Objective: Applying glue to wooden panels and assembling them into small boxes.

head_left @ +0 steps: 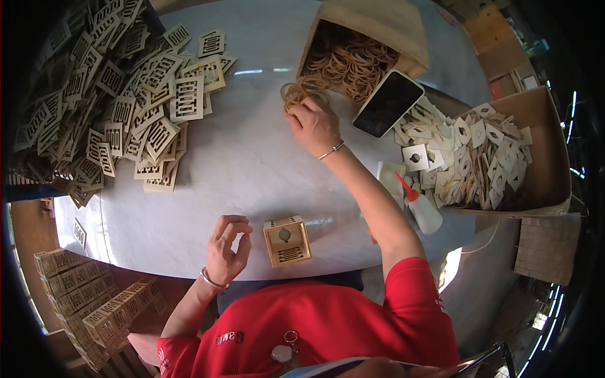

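My right hand reaches across the table, its fingertips closed together on a small heap of thin tan loops. How many loops it grips is hidden under the fingers. Near the front edge, my left hand hovers with bent fingers, thumb apart from them and nothing visible between. Just right of it, not touched, stands a small wooden box frame. Its open side faces up, showing slotted panels and one panel with a round cutout.
Slotted wooden panels pile up at left. A wooden box of loops, a phone, a glue bottle with red nozzle, and a cardboard box of cutout panels stand right. Finished-looking box frames are stacked lower left.
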`<state>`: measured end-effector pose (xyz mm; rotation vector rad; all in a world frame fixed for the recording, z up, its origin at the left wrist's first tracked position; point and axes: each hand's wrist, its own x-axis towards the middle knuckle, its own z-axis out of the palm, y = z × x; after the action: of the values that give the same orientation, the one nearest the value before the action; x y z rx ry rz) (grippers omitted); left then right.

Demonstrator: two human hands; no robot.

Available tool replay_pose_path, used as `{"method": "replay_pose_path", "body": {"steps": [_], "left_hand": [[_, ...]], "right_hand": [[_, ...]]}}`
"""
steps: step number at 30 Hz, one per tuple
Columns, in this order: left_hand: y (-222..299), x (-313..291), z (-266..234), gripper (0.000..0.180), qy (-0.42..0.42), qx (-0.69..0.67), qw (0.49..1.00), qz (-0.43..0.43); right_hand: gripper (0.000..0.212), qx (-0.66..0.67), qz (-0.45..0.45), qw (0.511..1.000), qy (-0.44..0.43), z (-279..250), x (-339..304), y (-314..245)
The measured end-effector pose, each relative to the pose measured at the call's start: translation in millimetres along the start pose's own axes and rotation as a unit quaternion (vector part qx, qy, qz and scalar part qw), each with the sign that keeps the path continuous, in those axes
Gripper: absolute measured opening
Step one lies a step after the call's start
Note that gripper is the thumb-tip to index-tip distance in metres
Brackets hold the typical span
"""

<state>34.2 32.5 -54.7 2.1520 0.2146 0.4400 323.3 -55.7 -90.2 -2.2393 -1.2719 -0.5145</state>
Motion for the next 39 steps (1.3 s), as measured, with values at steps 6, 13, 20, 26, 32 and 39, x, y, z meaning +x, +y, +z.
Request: {"method": "replay_pose_path", "body": {"steps": [6, 13, 20, 26, 32, 39], "left_hand": [[-5.4, 19.1, -7.8, 0.019, 0.036, -0.083, 0.994, -0.053], [31.7, 67.3, -10.9, 0.036, 0.042, -0.208, 0.976, -0.048], [47.9, 55.7, -21.8, 0.031, -0.144, -0.457, 0.863, -0.162], [69.6, 41.9, -24.1, 0.03, -0.194, -0.476, 0.842, -0.166], [53.8, 43.5, -41.1, 0.022, -0.135, 0.138, 0.962, 0.191], [18.8, 18.3, -35.2, 0.063, -0.165, 0.203, 0.952, 0.161]], "right_hand": [[0.007, 0.197, 0.117, 0.971, -0.067, -37.7, -3.9, 5.6], [0.01, 0.377, 0.114, 0.892, -0.223, -93.8, -10.3, -55.8], [0.014, 0.468, 0.033, 0.841, -0.268, -132.7, -39.6, -101.7], [0.014, 0.43, -0.043, 0.878, -0.205, -151.4, -54.4, -108.1], [0.022, 0.168, -0.124, 0.955, -0.211, -166.2, -68.7, -86.0], [0.05, 0.133, -0.112, 0.947, -0.27, -163.1, -93.7, -77.4]]}}
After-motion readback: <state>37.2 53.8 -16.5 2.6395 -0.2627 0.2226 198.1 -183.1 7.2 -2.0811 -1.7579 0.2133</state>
